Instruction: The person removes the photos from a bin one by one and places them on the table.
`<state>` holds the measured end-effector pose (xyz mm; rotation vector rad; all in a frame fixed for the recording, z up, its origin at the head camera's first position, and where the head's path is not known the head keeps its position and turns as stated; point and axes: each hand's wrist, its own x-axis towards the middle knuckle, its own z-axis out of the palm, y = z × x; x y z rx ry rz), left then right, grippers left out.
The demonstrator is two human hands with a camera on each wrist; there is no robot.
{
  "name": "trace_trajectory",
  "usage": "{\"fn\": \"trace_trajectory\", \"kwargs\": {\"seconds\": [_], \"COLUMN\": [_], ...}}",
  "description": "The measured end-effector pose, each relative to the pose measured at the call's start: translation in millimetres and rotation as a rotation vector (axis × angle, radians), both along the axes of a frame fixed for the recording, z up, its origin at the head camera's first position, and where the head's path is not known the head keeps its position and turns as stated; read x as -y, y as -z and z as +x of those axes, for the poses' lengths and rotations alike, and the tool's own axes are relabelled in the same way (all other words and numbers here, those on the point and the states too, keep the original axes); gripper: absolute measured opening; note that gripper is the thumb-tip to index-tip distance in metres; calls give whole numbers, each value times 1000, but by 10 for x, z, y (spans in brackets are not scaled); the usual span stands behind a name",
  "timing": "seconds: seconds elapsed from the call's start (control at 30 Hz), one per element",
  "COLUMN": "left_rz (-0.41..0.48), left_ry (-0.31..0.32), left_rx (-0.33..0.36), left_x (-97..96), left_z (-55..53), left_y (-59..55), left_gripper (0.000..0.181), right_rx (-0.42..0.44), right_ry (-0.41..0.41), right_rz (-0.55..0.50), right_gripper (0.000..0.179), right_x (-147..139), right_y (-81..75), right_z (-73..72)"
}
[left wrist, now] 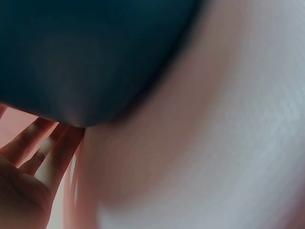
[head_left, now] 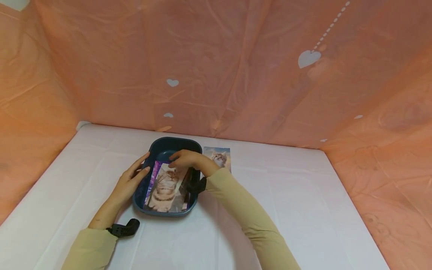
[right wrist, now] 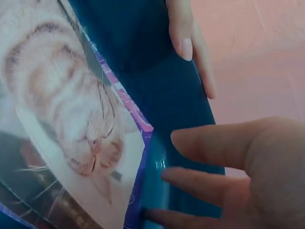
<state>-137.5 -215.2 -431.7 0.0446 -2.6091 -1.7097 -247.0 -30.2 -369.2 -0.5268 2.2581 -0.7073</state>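
A dark blue plastic tub point(head_left: 168, 146) lies on the table, holding a small pile of picture cards. On top is a cat photo card point(head_left: 165, 189), with a purple-edged card point(head_left: 152, 179) showing beneath it. My left hand point(head_left: 127, 180) grips the tub's left wall, thumb inside and fingers outside. In the left wrist view, its fingers point(left wrist: 62, 152) touch the tub's outer side. Over the tub's inside, my right hand point(head_left: 189, 159) hovers near the pile's top end, its fingers point(right wrist: 205, 143) spread apart with nothing between them.
A kitten photo card point(head_left: 221, 157) lies on the white table point(head_left: 276, 195) just right of the tub, partly hidden by the right forearm. An orange curtain with pale hearts point(head_left: 216, 75) hangs behind the table and at both sides.
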Motion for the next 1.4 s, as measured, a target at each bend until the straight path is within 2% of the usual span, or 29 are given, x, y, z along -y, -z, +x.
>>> {"fn": "trace_trajectory", "kwargs": {"seconds": [0.2, 0.6, 0.77, 0.97, 1.23, 1.4], "left_rz": [-9, -7, -7, 3, -7, -16], "left_ry": [-4, -9, -5, -2, 3, -16], "left_rx": [9, 9, 1, 0, -24, -44], "left_x": [-3, -1, -2, -7, -2, -18], "left_z": [4, 10, 6, 4, -4, -2], "left_y": [-10, 1, 0, -16, 22, 32], "left_gripper": [54, 53, 54, 54, 54, 53], "right_rx": [-21, -24, -30, -73, -99, -131], "right_ry": [58, 1, 2, 52, 106, 168], "right_rz": [-30, 6, -2, -42, -101, -181], "right_gripper": [47, 45, 45, 40, 34, 30], "right_x": [-34, -40, -29, -29, -39, -60], "right_y": [0, -94, -76, 18, 104, 131], "right_z": [0, 77, 90, 45, 15, 28]}}
